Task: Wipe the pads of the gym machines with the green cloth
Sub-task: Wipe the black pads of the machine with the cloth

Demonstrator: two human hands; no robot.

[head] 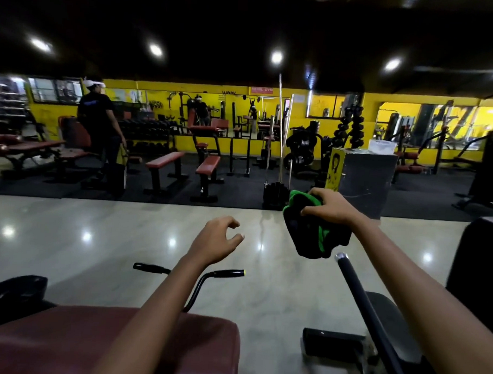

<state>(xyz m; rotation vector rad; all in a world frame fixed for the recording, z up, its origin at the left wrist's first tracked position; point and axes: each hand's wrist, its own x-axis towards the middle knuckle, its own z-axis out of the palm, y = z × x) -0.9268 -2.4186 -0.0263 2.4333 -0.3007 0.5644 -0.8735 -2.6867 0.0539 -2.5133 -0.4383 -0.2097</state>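
A pale, glossy floor (124, 238) fills the middle of the view, reflecting the ceiling lights, with a dark rubber mat beyond it and a yellow wall (297, 149) lined with mirrors at the back. On the mat stand red-padded benches (167, 159), weight racks and a grey box (367, 178) with a yellow side. A person in a dark shirt (99, 124) stands at the far left among the benches.

Nearest the camera, at the lower left, lies a maroon pad (63, 342) of a gym machine; the left forearm crosses above its right part. Just past the pad a black handlebar (216, 273) with two grips rises from a curved stem. At the lower right a black bar with a chrome end (356, 290) slants upward.

The right hand (330, 206) is raised over the floor, its fingers curled tightly round the top of the green cloth (308, 229), which hangs bunched below the fist, dark folds edged in bright green. The cloth is in the air, well apart from the maroon pad and just above the chrome end of the bar.

The left hand (217, 238) holds nothing; its fingers are loosely curled and spread, thumb apart, hovering above the handlebar without touching it.
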